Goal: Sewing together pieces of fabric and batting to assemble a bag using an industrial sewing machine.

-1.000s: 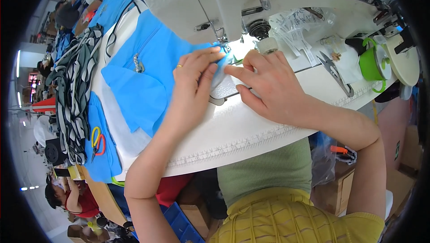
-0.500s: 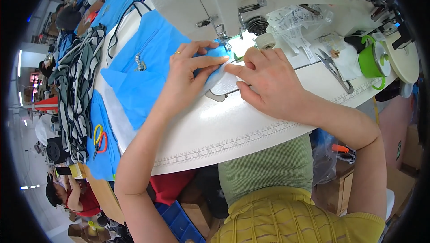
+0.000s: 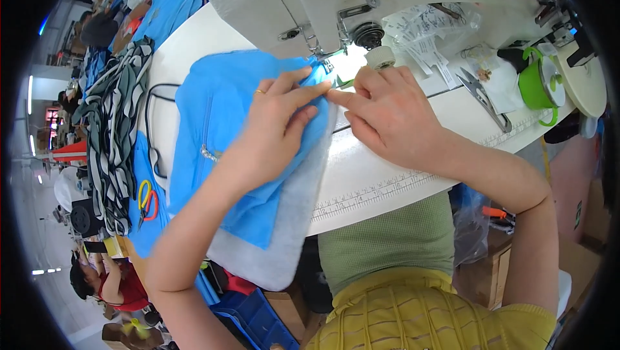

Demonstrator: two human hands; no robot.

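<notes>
A blue fabric piece (image 3: pixel 216 92) with a zipper and a silvery pull lies under my left forearm. Its pale grey-white backing (image 3: pixel 294 234) hangs over the table's front edge. The fabric's far corner reaches the needle area of a white sewing machine (image 3: pixel 248 8), where a lamp shines. My left hand (image 3: pixel 274 124) rests on the fabric with fingers stretched and spread, fingertips near the presser foot (image 3: pixel 320 59). My right hand (image 3: pixel 394 114) is beside the fabric's right edge, index fingertip at that edge, other fingers curled. Their tips are hidden.
Thread snips (image 3: pixel 481 98) and a green lidded cup (image 3: pixel 539 82) stand right. Red-and-yellow-handled scissors (image 3: pixel 147 201) lie left on blue cloth, near a bundle of grey-and-white strips (image 3: pixel 110 137). A printed ruler (image 3: pixel 381 188) follows the table's front edge. Another person (image 3: pixel 116 279) sits far left.
The blue fabric has turned, so its zipper stands more upright and its pale backing swings toward me, over the table edge. My left hand has moved slightly; my right stays almost in place.
</notes>
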